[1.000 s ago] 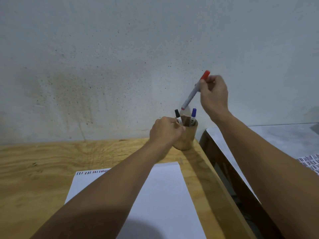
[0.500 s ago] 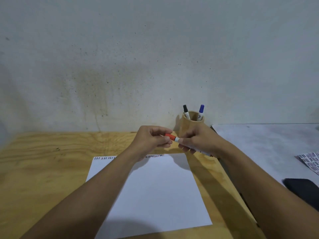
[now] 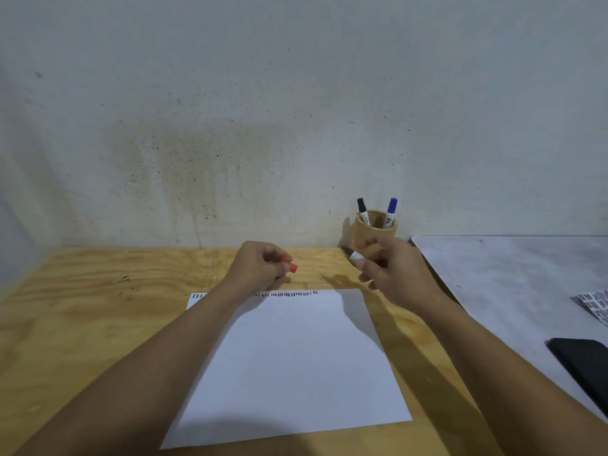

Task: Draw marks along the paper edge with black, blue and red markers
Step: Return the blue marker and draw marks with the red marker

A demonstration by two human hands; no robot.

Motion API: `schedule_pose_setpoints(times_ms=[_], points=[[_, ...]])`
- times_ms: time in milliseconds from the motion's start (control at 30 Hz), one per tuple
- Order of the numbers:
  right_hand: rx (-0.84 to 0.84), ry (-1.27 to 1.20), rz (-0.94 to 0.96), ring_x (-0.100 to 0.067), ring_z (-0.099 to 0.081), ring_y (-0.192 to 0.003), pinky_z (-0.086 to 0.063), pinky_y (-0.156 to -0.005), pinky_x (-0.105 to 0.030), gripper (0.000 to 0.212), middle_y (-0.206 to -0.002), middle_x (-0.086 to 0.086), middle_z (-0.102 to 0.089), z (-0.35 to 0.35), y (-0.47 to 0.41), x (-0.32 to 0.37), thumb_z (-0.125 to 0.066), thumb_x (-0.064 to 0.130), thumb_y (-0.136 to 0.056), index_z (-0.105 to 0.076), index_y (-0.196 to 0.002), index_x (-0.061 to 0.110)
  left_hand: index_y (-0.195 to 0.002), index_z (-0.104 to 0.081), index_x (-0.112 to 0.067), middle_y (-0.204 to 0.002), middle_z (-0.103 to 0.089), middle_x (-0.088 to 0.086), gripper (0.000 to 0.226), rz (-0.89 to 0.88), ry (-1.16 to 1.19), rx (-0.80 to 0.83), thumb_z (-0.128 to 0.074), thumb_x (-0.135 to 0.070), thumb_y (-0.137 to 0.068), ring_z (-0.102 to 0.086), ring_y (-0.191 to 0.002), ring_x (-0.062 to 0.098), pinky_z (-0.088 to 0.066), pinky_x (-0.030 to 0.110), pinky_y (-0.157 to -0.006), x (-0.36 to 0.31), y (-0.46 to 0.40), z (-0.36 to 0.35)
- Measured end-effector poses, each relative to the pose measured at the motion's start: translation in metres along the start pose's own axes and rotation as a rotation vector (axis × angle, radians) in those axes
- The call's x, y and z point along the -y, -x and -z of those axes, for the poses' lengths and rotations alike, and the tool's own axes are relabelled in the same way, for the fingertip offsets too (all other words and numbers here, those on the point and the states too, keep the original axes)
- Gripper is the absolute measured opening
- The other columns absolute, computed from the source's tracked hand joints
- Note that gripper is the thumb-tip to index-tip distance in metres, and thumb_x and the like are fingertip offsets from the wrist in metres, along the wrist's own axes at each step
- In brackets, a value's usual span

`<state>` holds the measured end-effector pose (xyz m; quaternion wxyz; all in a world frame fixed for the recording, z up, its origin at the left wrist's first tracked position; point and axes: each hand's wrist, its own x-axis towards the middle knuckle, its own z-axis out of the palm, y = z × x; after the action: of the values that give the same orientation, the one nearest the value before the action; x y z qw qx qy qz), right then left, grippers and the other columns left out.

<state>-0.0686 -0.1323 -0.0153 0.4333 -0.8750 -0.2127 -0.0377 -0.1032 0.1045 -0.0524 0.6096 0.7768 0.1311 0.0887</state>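
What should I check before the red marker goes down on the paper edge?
1. Cap off: ok, red cap in left hand.
2. Red marker gripped: ok, in right hand.
3. Tip over paper: not ok, tip points away from the sheet.
4. Room left on marked edge: ok, right end bare.
5. Black marker and blue marker stowed: ok, in wooden cup.

1 head-worn view looks forward and down from above the near edge of the counter (image 3: pixel 98 324), facing the wall (image 3: pixel 263 110) at 12 o'clock. Both forearms reach in from 6 o'clock, close beneath the lens.
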Motion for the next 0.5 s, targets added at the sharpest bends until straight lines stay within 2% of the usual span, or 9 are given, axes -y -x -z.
schedule_pose_setpoints(times_ms=[67, 133, 267, 400, 500], points=[[0.041, -0.366, -0.155, -0.026, -0.071, -0.066, -0.06, -0.057, -0.03, 0.011, -0.095, -0.014, -0.068, 0.003, 0.001, 0.002, -0.057, 0.007, -0.097, -0.064, -0.1, 0.015, -0.088, -0.07, -0.004, -0.079, -0.07, 0.013, 0.012, -0.043, -0.198, -0.015, -0.071, 0.001, -0.078, -0.069, -0.055, 0.017, -0.055, 0.023, -0.055, 0.0, -0.006, -0.008], [0.092, -0.657, -0.304, -0.026, -0.072, -0.069, -0.062, -0.058, -0.034, 0.02, -0.101, -0.019, -0.067, 0.005, 0.0, 0.003, -0.048, 0.002, -0.1, -0.068, -0.101, 0.007, -0.086, -0.071, -0.007, -0.074, -0.067, 0.004, 0.013, -0.138, -0.409, -0.031, -0.069, -0.002, -0.075, -0.061, -0.05, 0.009, -0.045, 0.015, -0.051, -0.002, -0.011, -0.021], [0.138, -1.152, -0.481, -0.028, -0.073, -0.08, -0.063, -0.067, -0.038, 0.031, -0.099, -0.023, -0.071, 0.008, -0.001, -0.006, -0.042, -0.006, -0.098, -0.069, -0.11, -0.001, -0.079, -0.073, -0.004, -0.078, -0.071, 0.009, 0.015, -0.27, -0.643, 0.048, -0.06, 0.002, -0.071, -0.059, -0.068, 0.016, -0.052, 0.026, -0.064, -0.005, -0.019, -0.042], [0.2, -1.376, -0.49, -0.032, -0.074, -0.091, -0.063, -0.065, -0.038, 0.049, -0.11, -0.029, -0.068, 0.008, 0.001, -0.019, -0.027, -0.019, -0.09, -0.065, -0.117, -0.006, -0.071, -0.072, -0.005, -0.072, -0.07, 0.009, 0.012, -0.28, -0.689, 0.103, -0.06, -0.001, -0.074, -0.058, -0.065, 0.018, -0.05, 0.026, -0.063, -0.002, -0.024, -0.055], [0.219, -1.404, -0.462, -0.033, -0.072, -0.094, -0.064, -0.066, -0.039, 0.041, -0.114, -0.028, -0.066, 0.005, 0.001, -0.024, -0.033, -0.015, -0.095, -0.063, -0.123, -0.007, -0.072, -0.071, -0.007, -0.071, -0.069, 0.009, 0.006, -0.256, -0.628, 0.076, -0.069, -0.008, -0.077, -0.062, -0.065, 0.022, -0.048, 0.024, -0.059, 0.005, -0.026, -0.055]])
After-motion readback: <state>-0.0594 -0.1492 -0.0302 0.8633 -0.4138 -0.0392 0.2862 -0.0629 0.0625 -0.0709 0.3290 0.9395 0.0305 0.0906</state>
